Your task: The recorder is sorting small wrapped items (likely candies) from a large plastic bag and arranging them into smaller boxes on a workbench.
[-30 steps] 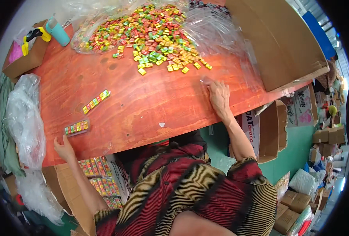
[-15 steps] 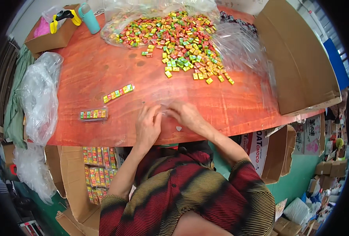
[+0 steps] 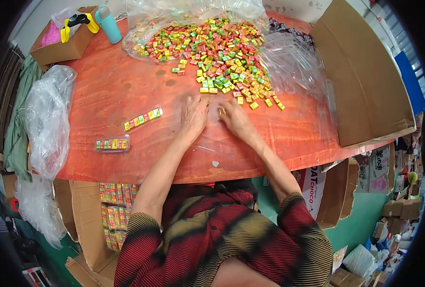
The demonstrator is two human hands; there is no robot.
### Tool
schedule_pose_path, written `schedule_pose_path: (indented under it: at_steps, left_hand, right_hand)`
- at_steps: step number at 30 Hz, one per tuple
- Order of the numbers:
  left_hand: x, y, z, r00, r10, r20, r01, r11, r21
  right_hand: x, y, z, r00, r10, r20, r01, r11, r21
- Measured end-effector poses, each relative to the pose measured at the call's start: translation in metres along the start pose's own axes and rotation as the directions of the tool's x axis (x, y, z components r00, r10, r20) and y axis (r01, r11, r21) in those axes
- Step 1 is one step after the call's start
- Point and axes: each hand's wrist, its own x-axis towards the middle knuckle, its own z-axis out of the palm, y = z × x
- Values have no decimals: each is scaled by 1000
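Note:
A large heap of small block-shaped pieces (image 3: 217,57), wrapped in red, yellow, green and orange, spreads across the far middle of the table. My left hand (image 3: 194,117) is at the heap's near edge, its fingertips partly smeared, so its grip is unclear. Beside it, the fingers of my right hand (image 3: 237,120) are bent around a small yellow block (image 3: 222,111). A clear plastic strip (image 3: 215,150) lies on the table just nearer than both hands. To the left rest two clear narrow packs, one tilted pack (image 3: 143,118) and one level pack (image 3: 112,144), each holding a row of blocks.
An upright cardboard box (image 3: 365,76) stands at the right by clear plastic pieces (image 3: 293,60). A turquoise bottle (image 3: 108,24) and a small carton (image 3: 61,50) are far left. Clear bags (image 3: 52,117) hang over the left edge. Below, an open carton (image 3: 88,220) contains filled packs.
Both hands have moved away from me, from the table's near part to the heap's edge. The clear plastic they were handling now lies on the table. A yellow block shows in my right fingers.

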Motion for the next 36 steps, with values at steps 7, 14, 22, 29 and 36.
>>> schedule_pose_path:
  at_steps: [7,14,22,29,36]
  left_hand:
    - [-6,1,-3,1000,28,-9,-29,991,-130]
    - [-11,10,0,996,70,59,-55,972,-226]
    - [-10,9,-11,987,9,158,28,973,-230]
    - [-15,-6,-21,981,-43,189,97,952,-290]
    - [-24,-11,-23,993,-50,103,75,966,-247]
  right_hand:
    - [5,15,-35,981,190,-49,-194,909,-370]
    - [-5,19,-12,995,53,-86,-77,949,-304]
    - [70,13,4,993,8,-120,-46,948,-314]
    - [81,10,32,1000,5,21,9,806,-591]
    - [44,-26,44,970,-168,-176,79,903,-422]
